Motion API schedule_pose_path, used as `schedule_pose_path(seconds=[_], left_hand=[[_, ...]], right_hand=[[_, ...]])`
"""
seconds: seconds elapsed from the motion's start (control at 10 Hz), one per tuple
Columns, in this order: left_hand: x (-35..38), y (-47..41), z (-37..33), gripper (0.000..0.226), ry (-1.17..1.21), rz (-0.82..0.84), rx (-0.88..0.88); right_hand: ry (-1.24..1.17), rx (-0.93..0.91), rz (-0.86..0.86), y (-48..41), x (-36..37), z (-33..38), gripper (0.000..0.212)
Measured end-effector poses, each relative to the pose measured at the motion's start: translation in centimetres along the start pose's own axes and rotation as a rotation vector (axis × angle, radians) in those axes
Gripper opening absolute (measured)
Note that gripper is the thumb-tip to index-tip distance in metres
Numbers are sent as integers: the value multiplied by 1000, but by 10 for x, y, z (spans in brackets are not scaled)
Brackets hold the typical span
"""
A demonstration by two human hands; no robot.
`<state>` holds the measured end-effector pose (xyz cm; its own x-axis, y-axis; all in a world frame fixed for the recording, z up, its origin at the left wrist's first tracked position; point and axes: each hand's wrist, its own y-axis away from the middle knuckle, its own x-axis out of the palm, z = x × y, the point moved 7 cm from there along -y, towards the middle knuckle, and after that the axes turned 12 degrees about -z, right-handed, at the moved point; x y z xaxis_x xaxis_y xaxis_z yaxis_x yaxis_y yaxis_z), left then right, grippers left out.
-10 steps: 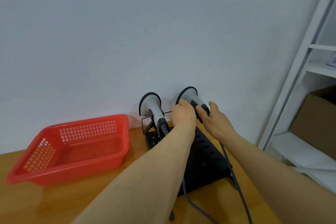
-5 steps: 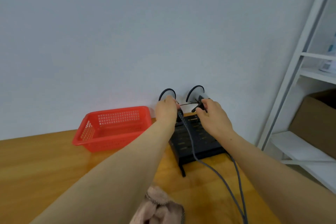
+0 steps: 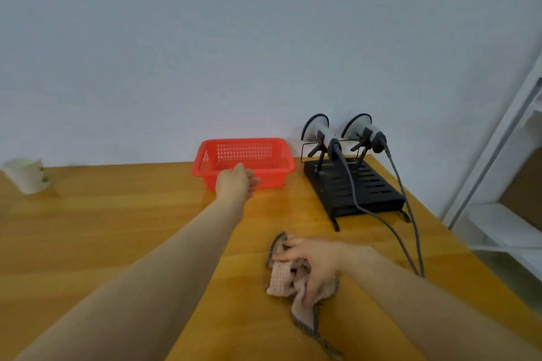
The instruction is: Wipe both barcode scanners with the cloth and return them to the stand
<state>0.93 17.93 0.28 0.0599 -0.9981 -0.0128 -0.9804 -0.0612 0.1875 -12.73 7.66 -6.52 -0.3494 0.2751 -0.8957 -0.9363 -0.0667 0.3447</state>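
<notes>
Both barcode scanners sit on the black stand (image 3: 352,187) in the right-centre of the frame, the left scanner (image 3: 322,135) and the right scanner (image 3: 368,133) side by side, heads toward the wall, grey cables (image 3: 404,184) trailing down over the table (image 3: 117,228). The pink cloth (image 3: 281,278) lies crumpled at lower centre, gripped by the right hand (image 3: 316,264), palm down, fingers curled into its folds. The left hand (image 3: 236,183) is extended at mid-frame, fingers loosely curled, holding nothing, just in front of the red basket (image 3: 272,179). A white cup (image 3: 26,174) stands at far left. White shelving (image 3: 498,155) occupies the right edge.
</notes>
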Motion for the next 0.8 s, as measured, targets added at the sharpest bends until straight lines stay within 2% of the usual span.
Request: schedule_pose_path(seconds=[0.1, 0.2, 0.3, 0.4, 0.5, 0.6, 0.7, 0.8], left_hand=[[-19, -10, 8, 34, 10, -8, -28], [-34, -22, 7, 35, 31, -40, -25], [-44, -40, -2, 34, 45, -74, 4], [-50, -62, -9, 35, 70, -117, 22], [-52, -86, -13, 33, 56, -149, 42], [-47, -106, -19, 32, 40, -154, 69], [-40, -120, -18, 33, 29, -153, 75], [-37, -124, -18, 32, 23, -159, 75]], right_hand=[[-65, 22, -295, -16, -1, 4, 27], [-237, 130, -449, -25, -25, 1, 15], [-484, 147, -702, -35, -84, 6, 19], [-545, 148, -877, -53, -141, 12, 16], [-560, 193, -922, -91, -178, 9, 9], [-525, 242, -895, -132, -195, 4, 23], [-469, 230, -839, -164, -195, -3, 50], [-393, 228, -893, -172, -190, -12, 52]])
